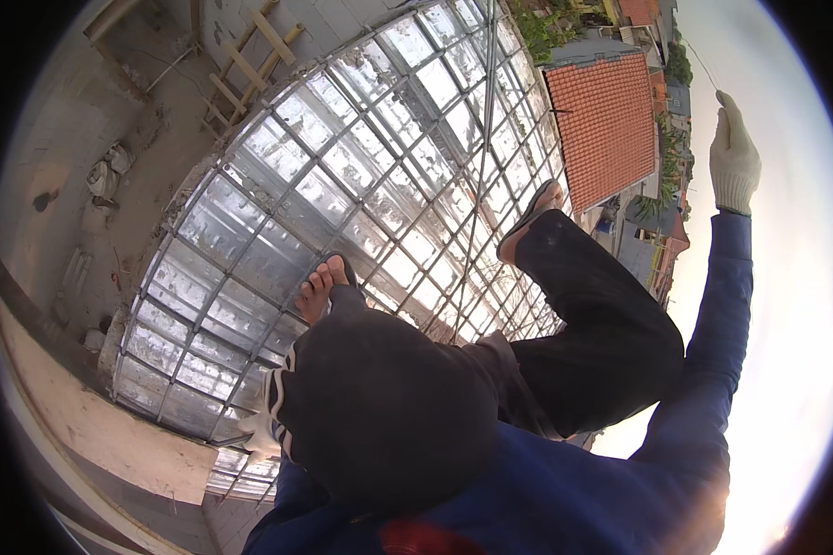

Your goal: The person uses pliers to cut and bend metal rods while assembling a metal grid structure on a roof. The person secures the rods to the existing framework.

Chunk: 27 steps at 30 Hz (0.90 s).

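Observation:
My right hand (736, 157), in a pale knitted glove, is raised at the far right with its fingers pressed together. A thin wire (703, 65) runs up and left from its fingertips. Low on the left, my left hand (263, 435), also gloved, is partly hidden behind my bent knee. A short dark rod-like thing (232, 441) pokes out beside it, and its kind is unclear. Beneath me lies a grid of steel reinforcing bars (292, 194) over shiny ribbed metal decking (217, 217). Both my sandalled feet rest on the grid.
Several long bars (487, 120) lie across the grid. The decking's curved edge drops to a lower floor on the left, with sacks (106, 171) and a wooden ladder-like frame (250, 65). A block wall (329, 20) stands behind. Beyond the right edge are orange tiled roofs (606, 125).

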Each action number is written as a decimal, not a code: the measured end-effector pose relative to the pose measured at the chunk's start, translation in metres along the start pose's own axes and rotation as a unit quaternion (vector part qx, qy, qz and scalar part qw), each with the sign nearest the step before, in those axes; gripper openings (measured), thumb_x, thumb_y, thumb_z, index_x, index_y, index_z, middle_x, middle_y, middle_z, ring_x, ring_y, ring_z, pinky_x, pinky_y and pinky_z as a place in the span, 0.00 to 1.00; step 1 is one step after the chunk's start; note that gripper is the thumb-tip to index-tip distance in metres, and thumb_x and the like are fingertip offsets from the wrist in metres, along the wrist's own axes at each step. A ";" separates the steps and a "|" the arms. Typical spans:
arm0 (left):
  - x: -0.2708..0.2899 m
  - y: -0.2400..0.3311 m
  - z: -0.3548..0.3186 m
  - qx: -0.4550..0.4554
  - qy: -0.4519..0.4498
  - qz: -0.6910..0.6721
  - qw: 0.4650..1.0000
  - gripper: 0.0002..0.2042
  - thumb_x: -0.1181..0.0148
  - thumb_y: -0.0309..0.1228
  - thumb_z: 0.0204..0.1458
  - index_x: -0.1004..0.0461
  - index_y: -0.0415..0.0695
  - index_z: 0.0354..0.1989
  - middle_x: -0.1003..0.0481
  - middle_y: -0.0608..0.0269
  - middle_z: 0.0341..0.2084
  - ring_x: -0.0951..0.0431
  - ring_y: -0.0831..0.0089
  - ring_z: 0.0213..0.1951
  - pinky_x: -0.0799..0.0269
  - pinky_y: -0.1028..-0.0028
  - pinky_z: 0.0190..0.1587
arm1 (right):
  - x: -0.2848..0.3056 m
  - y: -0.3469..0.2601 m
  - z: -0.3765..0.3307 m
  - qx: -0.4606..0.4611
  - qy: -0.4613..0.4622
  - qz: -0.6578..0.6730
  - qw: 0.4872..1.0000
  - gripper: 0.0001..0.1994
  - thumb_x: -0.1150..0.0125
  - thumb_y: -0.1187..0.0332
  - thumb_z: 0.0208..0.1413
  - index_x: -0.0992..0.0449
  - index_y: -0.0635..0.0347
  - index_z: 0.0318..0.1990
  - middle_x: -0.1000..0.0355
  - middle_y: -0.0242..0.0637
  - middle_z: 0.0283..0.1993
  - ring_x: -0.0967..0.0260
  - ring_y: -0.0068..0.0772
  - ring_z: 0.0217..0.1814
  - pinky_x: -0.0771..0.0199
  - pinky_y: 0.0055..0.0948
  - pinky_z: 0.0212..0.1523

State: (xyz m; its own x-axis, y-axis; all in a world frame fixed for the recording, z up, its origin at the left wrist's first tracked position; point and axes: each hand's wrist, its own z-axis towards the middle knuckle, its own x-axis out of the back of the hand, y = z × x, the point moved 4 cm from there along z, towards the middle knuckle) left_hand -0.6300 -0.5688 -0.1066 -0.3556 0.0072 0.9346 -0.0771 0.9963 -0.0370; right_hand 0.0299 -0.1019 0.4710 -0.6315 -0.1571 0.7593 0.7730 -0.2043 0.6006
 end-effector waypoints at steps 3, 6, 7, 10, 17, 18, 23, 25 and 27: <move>-0.007 0.009 0.008 -0.026 -0.067 -0.033 0.997 0.31 0.49 0.55 0.71 0.24 0.34 0.61 0.41 0.43 0.64 0.25 0.46 0.56 0.26 0.55 0.55 | -0.023 -0.013 -0.023 -0.008 -0.057 0.019 0.998 0.19 0.47 0.53 0.81 0.21 0.38 0.72 0.14 0.42 0.60 0.13 0.43 0.58 0.16 0.40 0.57; -0.024 0.022 0.011 -0.025 -0.175 -0.100 0.979 0.30 0.48 0.54 0.71 0.24 0.35 0.59 0.40 0.45 0.61 0.26 0.49 0.53 0.27 0.56 0.53 | -0.064 0.007 -0.045 -0.004 -0.079 0.128 0.989 0.21 0.46 0.52 0.80 0.20 0.42 0.72 0.13 0.40 0.56 0.15 0.32 0.48 0.17 0.36 0.56; -0.028 0.029 0.011 -0.018 -0.208 -0.122 0.970 0.30 0.48 0.54 0.71 0.24 0.35 0.59 0.40 0.46 0.60 0.26 0.50 0.52 0.27 0.57 0.52 | -0.082 0.013 -0.057 -0.010 -0.084 0.149 0.985 0.22 0.45 0.52 0.80 0.20 0.45 0.73 0.13 0.39 0.56 0.16 0.30 0.47 0.17 0.35 0.56; -0.045 0.047 0.000 0.008 -0.305 -0.162 0.938 0.28 0.48 0.54 0.71 0.24 0.35 0.57 0.39 0.48 0.56 0.26 0.52 0.50 0.28 0.59 0.50 | -0.126 0.023 -0.092 -0.075 -0.160 0.221 0.959 0.22 0.43 0.55 0.78 0.19 0.50 0.71 0.14 0.37 0.62 0.17 0.31 0.54 0.19 0.35 0.60; -0.050 0.070 -0.010 0.070 -0.408 -0.201 0.887 0.26 0.47 0.52 0.72 0.23 0.36 0.53 0.37 0.54 0.48 0.26 0.59 0.44 0.30 0.63 0.44 | -0.197 -0.024 -0.171 -0.232 -0.396 0.345 0.819 0.19 0.42 0.57 0.76 0.16 0.49 0.67 0.14 0.42 0.61 0.16 0.37 0.57 0.21 0.35 0.63; -0.050 0.074 -0.012 0.074 -0.419 -0.201 0.882 0.25 0.46 0.52 0.72 0.23 0.36 0.52 0.37 0.55 0.47 0.26 0.60 0.43 0.30 0.63 0.44 | -0.214 -0.019 -0.183 -0.155 -0.352 0.343 0.857 0.19 0.42 0.57 0.76 0.15 0.48 0.66 0.13 0.41 0.60 0.16 0.41 0.59 0.21 0.37 0.64; -0.036 0.089 -0.007 0.080 -0.446 -0.190 0.871 0.24 0.46 0.51 0.72 0.23 0.37 0.50 0.35 0.58 0.42 0.27 0.65 0.39 0.31 0.66 0.40 | -0.280 -0.037 -0.206 -0.054 -0.393 0.288 0.871 0.18 0.44 0.56 0.77 0.15 0.49 0.64 0.14 0.45 0.59 0.16 0.51 0.59 0.19 0.44 0.63; -0.024 0.097 -0.006 0.081 -0.454 -0.185 0.868 0.23 0.45 0.50 0.73 0.23 0.37 0.48 0.35 0.60 0.39 0.27 0.67 0.37 0.32 0.68 0.38 | -0.296 -0.048 -0.213 -0.045 -0.412 0.260 0.872 0.19 0.46 0.55 0.77 0.16 0.50 0.64 0.14 0.47 0.58 0.16 0.53 0.58 0.18 0.46 0.60; -0.005 0.106 -0.003 0.079 -0.465 -0.174 0.864 0.23 0.45 0.50 0.73 0.23 0.38 0.47 0.34 0.62 0.37 0.27 0.68 0.35 0.32 0.69 0.37 | -0.304 -0.057 -0.220 -0.026 -0.421 0.282 0.862 0.19 0.45 0.56 0.77 0.16 0.50 0.65 0.14 0.47 0.57 0.16 0.53 0.57 0.18 0.46 0.61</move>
State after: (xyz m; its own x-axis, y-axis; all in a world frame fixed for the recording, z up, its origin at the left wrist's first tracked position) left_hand -0.6334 -0.4627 -0.1145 -0.8750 -0.4350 0.2123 -0.4301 0.9000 0.0715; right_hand 0.1642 -0.2552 0.1510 0.1282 0.5057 0.8531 0.9249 -0.3715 0.0812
